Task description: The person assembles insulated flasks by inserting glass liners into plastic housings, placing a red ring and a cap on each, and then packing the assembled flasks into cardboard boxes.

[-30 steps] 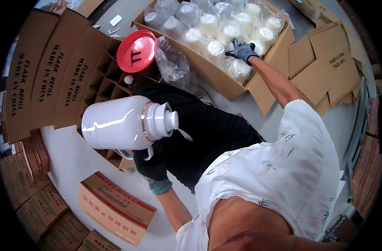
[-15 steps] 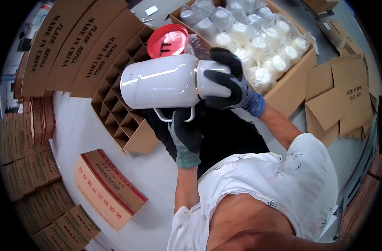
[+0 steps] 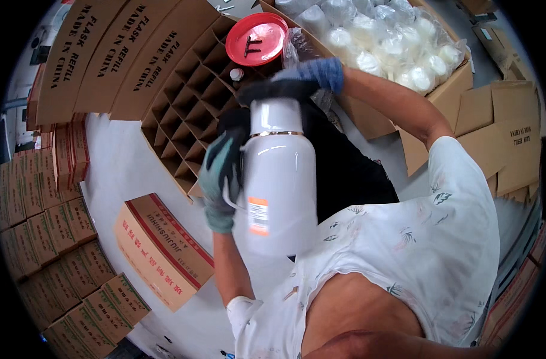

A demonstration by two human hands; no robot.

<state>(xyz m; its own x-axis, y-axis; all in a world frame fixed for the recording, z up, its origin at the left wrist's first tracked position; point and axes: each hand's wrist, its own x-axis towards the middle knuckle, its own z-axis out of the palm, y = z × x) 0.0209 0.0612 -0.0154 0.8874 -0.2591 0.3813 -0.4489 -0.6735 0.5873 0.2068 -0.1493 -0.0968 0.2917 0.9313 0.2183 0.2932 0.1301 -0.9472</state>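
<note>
A glossy pale vacuum flask with a gold ring below its cap stands tilted in front of my body, cap end away from me. An orange and white label shows on its side. My left hand, in a grey-green and black glove, is closed around the flask's side handle. My right hand, in a blue and black glove, lies over the end of the cap; its fingers are blurred by motion. A round red lid or dish with dark marks rests beyond the hands on a divided carton.
A small white-capped bottle stands in the carton by the red dish. At the far right is an open box of plastic-wrapped white items. Flattened cardboard lies right, a red-striped carton left on the floor, stacked cartons beyond.
The flask has turned from lying sideways to pointing away from me, its base swung towards my body and its label now showing. My left hand moved left; my right hand shifted onto the cap's end.
</note>
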